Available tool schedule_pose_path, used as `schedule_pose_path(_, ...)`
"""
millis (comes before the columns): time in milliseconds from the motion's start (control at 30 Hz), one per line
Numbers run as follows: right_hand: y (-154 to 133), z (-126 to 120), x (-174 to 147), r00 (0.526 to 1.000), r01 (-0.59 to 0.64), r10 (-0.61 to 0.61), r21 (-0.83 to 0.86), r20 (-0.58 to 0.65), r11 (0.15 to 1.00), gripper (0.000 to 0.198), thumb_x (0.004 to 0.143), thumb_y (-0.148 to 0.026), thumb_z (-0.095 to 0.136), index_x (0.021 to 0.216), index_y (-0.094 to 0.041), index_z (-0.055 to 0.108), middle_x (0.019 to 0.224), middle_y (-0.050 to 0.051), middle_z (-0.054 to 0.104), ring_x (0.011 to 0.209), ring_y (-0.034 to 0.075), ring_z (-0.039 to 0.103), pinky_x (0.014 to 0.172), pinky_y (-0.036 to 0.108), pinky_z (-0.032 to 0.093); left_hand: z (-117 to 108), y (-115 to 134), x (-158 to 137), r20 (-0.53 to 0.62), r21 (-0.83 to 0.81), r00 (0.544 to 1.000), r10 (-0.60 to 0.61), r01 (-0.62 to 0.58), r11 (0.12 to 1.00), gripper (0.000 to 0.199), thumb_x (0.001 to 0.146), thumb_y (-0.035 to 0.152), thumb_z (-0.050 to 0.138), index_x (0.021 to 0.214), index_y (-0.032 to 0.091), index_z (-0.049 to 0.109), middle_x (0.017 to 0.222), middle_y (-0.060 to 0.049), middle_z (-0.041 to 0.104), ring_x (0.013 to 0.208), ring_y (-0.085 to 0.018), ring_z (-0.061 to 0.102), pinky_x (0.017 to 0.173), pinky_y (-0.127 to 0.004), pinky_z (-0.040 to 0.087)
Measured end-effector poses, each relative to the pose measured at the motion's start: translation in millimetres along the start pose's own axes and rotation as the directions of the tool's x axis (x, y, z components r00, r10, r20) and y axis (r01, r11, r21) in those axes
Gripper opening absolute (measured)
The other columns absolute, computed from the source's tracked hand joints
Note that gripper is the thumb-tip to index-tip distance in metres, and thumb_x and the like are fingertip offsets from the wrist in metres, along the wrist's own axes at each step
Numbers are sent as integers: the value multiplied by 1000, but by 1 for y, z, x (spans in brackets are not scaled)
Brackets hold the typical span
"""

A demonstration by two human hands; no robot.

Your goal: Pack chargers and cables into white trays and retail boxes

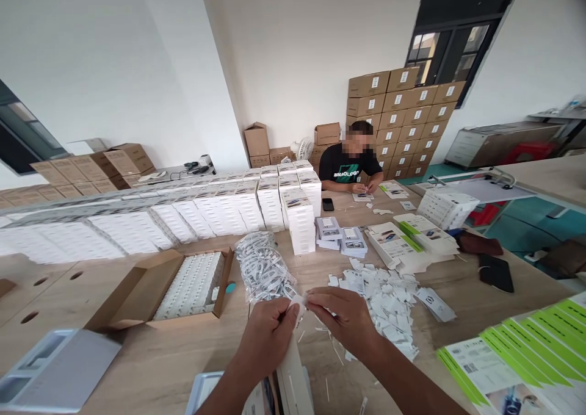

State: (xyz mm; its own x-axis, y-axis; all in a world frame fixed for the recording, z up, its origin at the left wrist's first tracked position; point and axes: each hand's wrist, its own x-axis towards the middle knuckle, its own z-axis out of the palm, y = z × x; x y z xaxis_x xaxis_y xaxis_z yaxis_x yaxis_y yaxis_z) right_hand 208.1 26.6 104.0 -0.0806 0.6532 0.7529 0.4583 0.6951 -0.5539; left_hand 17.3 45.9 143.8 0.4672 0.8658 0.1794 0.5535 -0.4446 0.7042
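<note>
My left hand [270,332] and my right hand [345,317] are together at the front middle of the table. Both pinch a small white piece [297,303]; its exact kind is not clear. The left thumb lies on top of it, while the right fingertips grip its right end. Just behind my fingers is a clear bag of coiled white cables [263,262], with one loop reaching close to them. A long white box [293,381] lies below my hands. To the right spreads a heap of small white cards [387,305].
At left stands an open carton [141,287] of white parts beside a pale plastic tray [59,366]. White boxes [220,210] are stacked in rows behind. Green-and-white packages [522,348] lie front right. A co-worker [348,171] sits across the table, handling something small.
</note>
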Motion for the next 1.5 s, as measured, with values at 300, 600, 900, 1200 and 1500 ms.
schedule_pose_path(300, -4, -2, 4, 999, 50, -50, 26, -8, 998, 21, 84, -9, 63, 95, -25, 71, 96, 2, 74, 87, 14, 70, 78, 23, 57, 1, 0, -2, -32, -21, 999, 0, -1, 1000, 41, 93, 35, 41, 58, 20, 27, 54, 5, 31, 55, -11, 31, 54, -28, 22)
schedule_pose_path(600, -3, 0, 5, 995, 93, -93, -51, -17, 994, 30, 85, -10, 64, 110, -26, 67, 97, 3, 74, 88, 16, 69, 79, 25, 58, -3, 5, -4, -46, 1, 999, 4, -4, 1000, 41, 93, 35, 41, 58, 20, 25, 54, 5, 30, 54, -10, 31, 54, -28, 22)
schedule_pose_path(900, -5, -1, 8, 999, -41, 40, 38, 34, 998, 15, 87, -17, 62, 96, -26, 70, 87, 1, 74, 80, 15, 69, 72, 24, 56, 2, 0, -6, -66, 106, 996, 59, -52, 993, 38, 93, 32, 39, 60, 21, 25, 55, 5, 34, 55, -11, 33, 55, -29, 22)
schedule_pose_path(1200, -1, 10, 2, 964, -264, 257, 163, 64, 951, 6, 84, -19, 62, 81, -22, 65, 84, 1, 71, 76, 14, 66, 71, 24, 52, 5, -8, -6, -62, 224, 995, 83, -67, 972, 36, 93, 29, 39, 60, 21, 27, 54, 4, 37, 54, -12, 35, 55, -29, 21)
schedule_pose_path(1500, -1, 11, 2, 954, -299, 291, 148, 75, 943, 8, 87, -25, 59, 84, -22, 66, 79, 1, 68, 70, 14, 62, 65, 24, 50, 5, -13, -6, -27, 240, 997, 69, -60, 969, 36, 92, 30, 40, 58, 21, 30, 53, 4, 37, 54, -12, 35, 55, -29, 21)
